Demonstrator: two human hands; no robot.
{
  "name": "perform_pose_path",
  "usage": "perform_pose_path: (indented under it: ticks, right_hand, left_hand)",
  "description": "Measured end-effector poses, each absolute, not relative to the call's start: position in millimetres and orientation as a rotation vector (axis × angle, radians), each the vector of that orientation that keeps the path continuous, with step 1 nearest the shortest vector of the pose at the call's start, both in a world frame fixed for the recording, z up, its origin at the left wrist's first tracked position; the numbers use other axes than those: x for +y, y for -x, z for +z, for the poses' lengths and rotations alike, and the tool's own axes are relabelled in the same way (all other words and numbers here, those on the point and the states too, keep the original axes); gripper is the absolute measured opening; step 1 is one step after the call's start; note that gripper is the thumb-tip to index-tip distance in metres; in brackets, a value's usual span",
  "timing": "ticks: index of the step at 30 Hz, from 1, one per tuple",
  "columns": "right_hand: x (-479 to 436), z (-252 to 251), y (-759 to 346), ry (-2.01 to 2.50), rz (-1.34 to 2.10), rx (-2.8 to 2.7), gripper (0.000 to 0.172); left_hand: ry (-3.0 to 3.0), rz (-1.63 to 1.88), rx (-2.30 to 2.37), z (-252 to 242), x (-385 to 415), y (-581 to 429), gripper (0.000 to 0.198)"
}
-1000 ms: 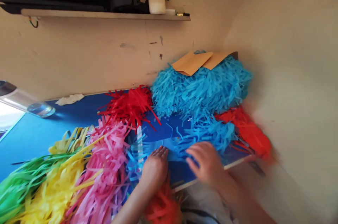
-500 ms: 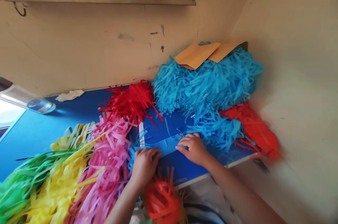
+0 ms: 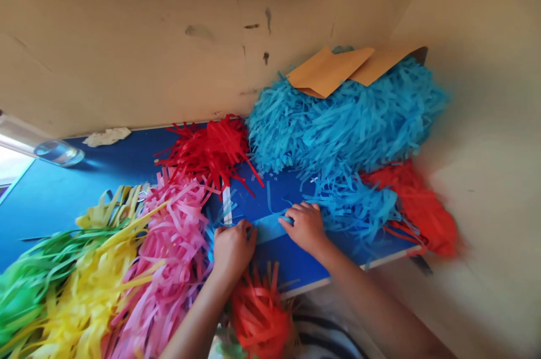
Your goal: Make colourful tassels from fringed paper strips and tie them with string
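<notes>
A flat band of light blue tissue paper lies across the blue tabletop between my two hands. My left hand is closed on its left end, the fingers curled down. At the other end my right hand pinches the paper between thumb and fingers. Fringed blue strips spread out past both hands. Just right of my right hand sits a loose blue paper fringe. Below my left hand is an orange-red paper tassel at the table's front edge.
Pink, yellow and green fringes cover the left side. Red fringe lies behind. A large blue fringed heap bears orange card against the wall. Red paper hangs at the right corner. A bottle lies far left.
The camera has tilted down, so the shelf has mostly left the view. My fingers have curled more tightly on the blue paper, which stays stretched between my hands.
</notes>
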State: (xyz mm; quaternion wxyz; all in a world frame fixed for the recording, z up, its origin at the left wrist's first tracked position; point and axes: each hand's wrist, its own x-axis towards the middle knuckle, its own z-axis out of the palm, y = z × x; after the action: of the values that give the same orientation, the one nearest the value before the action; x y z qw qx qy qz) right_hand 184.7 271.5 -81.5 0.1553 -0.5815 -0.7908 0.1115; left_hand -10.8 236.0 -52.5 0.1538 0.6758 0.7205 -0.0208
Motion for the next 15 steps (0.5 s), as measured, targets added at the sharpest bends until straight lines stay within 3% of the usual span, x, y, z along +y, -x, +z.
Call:
perform_pose_path:
  ticks: [9,13,15]
  right_hand:
    - [272.7,-84.9,-184.5,1.647,0.327,-2.247,0.023]
    - [274.3,-83.9,-187.4,1.71,0.262,-2.154,0.014]
    - [272.7,-78.5,-191.7,1.768,0.147,-2.082,0.012]
  left_hand:
    - [-1.922,-0.088,2.046,-54.3,236.8,13.0,0.027]
    - [-2.157,0.151,2.079,-53.2,236.4,16.3,0.026]
    - [-2.418,0.226,1.883,-51.4,238.0,17.7,0.022]
